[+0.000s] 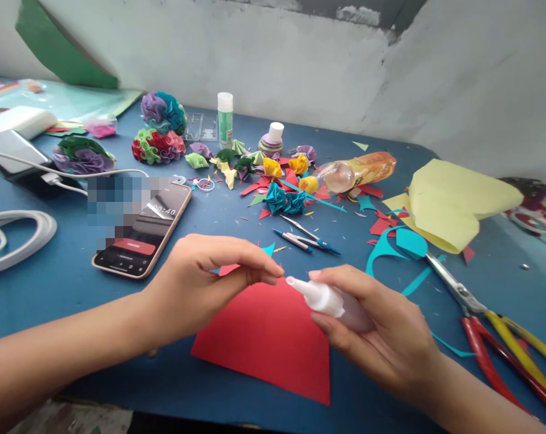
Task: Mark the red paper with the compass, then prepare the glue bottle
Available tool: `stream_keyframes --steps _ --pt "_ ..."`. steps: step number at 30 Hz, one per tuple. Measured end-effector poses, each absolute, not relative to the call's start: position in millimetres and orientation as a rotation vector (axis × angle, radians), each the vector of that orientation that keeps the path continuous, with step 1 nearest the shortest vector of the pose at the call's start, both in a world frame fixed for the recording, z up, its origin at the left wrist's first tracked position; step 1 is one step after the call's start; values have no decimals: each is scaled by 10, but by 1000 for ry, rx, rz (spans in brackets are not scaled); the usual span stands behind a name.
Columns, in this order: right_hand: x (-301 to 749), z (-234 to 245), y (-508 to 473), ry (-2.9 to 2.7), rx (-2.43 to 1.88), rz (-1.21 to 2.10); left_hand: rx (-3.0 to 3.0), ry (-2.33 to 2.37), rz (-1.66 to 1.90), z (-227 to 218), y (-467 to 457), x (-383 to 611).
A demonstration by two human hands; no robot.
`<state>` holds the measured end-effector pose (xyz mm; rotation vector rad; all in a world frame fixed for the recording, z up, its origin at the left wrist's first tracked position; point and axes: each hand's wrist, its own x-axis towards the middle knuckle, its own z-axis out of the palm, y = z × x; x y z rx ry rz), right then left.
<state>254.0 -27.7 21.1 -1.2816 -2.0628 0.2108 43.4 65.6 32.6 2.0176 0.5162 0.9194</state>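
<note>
In my right hand is a small glue bottle, lying on its side with its white nozzle pointing left. The tip of that nozzle almost meets the fingertips of my left hand. There the thumb and index finger are pinched together; whatever they hold, if anything, is too small to make out. Beneath both hands a sheet of red paper lies on the blue table, its far part partly covered by the left hand. A compass lies just beyond the paper.
Large scissors lie at right beside turquoise paper scraps and folded yellow paper. A phone and white cable are at left. Farther back are paper flowers, a glue stick and an orange-labelled bottle.
</note>
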Motion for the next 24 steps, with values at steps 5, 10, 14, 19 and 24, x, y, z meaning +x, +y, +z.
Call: stream_keyframes --steps 5,10,14,19,24 --pt "2537 209 -283 -2073 -1261 209 1993 487 877 335 650 435" --pt "2538 201 -280 -2067 -1261 214 2016 489 940 359 636 429" --pt "2531 207 -272 -2068 -1272 224 2110 364 1064 356 647 422" --pt "2518 215 -269 -2075 -1273 243 2129 381 1055 303 639 426" --pt "2513 213 -275 -2072 -1256 247 2125 387 1029 316 635 451"
